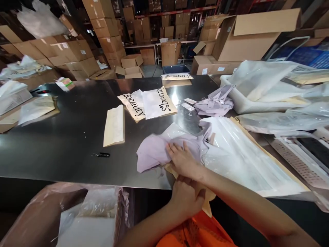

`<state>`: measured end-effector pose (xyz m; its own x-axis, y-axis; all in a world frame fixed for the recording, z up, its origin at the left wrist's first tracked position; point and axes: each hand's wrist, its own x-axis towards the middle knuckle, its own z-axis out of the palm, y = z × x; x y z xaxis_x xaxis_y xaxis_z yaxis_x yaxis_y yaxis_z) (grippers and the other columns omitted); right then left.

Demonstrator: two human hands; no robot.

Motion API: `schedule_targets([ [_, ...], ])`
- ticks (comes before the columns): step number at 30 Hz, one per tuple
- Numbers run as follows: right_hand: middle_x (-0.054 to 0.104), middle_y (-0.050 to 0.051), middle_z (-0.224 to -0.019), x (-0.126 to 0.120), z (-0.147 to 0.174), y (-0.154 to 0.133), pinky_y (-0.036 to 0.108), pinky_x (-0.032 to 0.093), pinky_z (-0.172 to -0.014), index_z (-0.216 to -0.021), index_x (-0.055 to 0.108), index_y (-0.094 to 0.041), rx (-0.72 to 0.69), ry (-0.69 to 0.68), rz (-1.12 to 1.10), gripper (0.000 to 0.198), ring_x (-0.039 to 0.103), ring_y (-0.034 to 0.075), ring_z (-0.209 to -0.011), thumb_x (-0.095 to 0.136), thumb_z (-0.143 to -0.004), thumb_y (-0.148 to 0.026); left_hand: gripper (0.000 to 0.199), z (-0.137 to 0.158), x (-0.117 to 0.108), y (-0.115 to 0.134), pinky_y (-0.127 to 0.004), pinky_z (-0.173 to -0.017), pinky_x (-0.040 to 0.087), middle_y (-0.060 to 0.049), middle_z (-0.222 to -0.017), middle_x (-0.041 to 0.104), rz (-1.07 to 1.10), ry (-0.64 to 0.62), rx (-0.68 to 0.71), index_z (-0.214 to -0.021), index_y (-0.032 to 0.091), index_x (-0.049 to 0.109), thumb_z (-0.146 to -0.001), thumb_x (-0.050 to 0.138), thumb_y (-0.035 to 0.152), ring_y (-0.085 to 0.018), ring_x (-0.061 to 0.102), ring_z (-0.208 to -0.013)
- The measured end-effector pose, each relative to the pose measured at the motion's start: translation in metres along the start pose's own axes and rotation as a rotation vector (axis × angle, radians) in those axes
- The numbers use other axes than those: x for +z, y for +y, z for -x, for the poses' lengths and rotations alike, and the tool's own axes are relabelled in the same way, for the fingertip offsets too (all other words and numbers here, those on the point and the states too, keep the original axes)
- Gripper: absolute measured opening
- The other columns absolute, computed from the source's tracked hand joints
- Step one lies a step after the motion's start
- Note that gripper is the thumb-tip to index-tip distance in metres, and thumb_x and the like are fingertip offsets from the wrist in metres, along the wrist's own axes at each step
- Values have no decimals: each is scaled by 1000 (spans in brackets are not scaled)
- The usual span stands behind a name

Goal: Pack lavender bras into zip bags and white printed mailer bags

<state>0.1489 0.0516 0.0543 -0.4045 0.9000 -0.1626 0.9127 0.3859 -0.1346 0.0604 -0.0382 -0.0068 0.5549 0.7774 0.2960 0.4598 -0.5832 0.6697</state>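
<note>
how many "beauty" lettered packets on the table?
3. The left packet and right packet adjoin mid-table, beyond the lilac fabric; the third packet is at the table's far edge. Others could be hidden under the plastic bags.

This looks like a warehouse packing area: behind the dark bench [64, 147] rise stacks of brown cartons [105, 27] and racks with red beams [200, 9]; on the bench lie printed bags [154, 104], with a white crate [232, 103] of translucent bags [264, 77] toward its right.
</note>
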Motion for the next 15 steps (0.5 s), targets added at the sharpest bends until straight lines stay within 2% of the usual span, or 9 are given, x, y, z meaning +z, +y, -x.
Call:
schedule_targets([
  [1, 31, 24, -155, 17, 3, 3, 67, 23, -115, -153, 32, -7, -96, -85, -75, 87, 25, 44, -145, 72, -77, -23, 15, 8, -13, -5, -41, -85, 59, -7, -92, 75, -14, 40, 72, -93, 21, 70, -84, 57, 19, -26, 71, -87],
  [2, 28, 22, -157, 29, 10, 9, 64, 24, -117, -153, 32, -9, -167, -89, -149, 87, 22, 41, -147, 73, -79, -27, 14, 14, -29, -12, -36, -79, 60, -5, -83, 74, -36, 113, 122, -85, 21, 69, -86, 55, 16, -22, 71, -78],
  [4, 30, 18, -158, 37, 25, 25, 55, 30, -118, -152, 35, -12, -194, 90, -262, 72, 22, 35, -148, 63, -89, -34, 16, 18, -66, -33, -32, -79, 58, -5, -85, 75, -143, 293, 137, -85, 21, 68, -89, 53, 15, -20, 71, -82],
  [6, 43, 17, -150, 30, 38, 40, 51, 38, -114, -146, 45, -14, -95, 302, -293, 54, 38, 31, -141, 51, -95, -33, 16, 8, -99, -58, -36, -92, 55, -9, -102, 74, -348, 357, 61, -99, 20, 69, -90, 57, 19, -24, 68, -103],
  [7, 49, 18, -144, 24, 42, 46, 51, 42, -110, -142, 50, -14, -51, 358, -274, 50, 45, 32, -135, 50, -95, -32, 21, -1, -111, -71, -42, -101, 50, -12, -113, 71, -418, 309, 46, -107, 19, 69, -89, 58, 23, -28, 62, -117],
  [9, 57, 17, -134, 13, 47, 57, 54, 46, -103, -134, 56, -14, 7, 392, -214, 45, 53, 34, -124, 54, -92, -29, 37, -20, -123, -92, -51, -113, 39, -14, -134, 61, -461, 24, 67, -121, 18, 65, -85, 63, 26, -34, 46, -136],
  [11, 60, 17, -128, 7, 49, 71, 53, 49, -99, -130, 59, -14, 96, 423, -197, 43, 58, 34, -117, 55, -90, -29, 45, -35, -121, -106, -56, -114, 35, -14, -144, 53, -445, -259, 96, -128, 20, 62, -83, 65, 24, -36, 38, -141],
  [12, 61, 17, -125, 4, 49, 80, 51, 51, -96, -129, 59, -13, 158, 455, -205, 42, 60, 33, -112, 54, -90, -30, 43, -39, -118, -110, -57, -113, 37, -14, -144, 52, -439, -345, 96, -127, 21, 62, -84, 64, 21, -35, 39, -140],
  [15, 65, 15, -111, -2, 44, 108, 44, 54, -89, -120, 65, -14, 268, 543, -245, 34, 64, 29, -99, 51, -91, -26, 34, -43, -110, -115, -53, -108, 43, -12, -137, 59, -445, -394, 103, -119, 23, 68, -90, 53, 14, -32, 45, -136],
])
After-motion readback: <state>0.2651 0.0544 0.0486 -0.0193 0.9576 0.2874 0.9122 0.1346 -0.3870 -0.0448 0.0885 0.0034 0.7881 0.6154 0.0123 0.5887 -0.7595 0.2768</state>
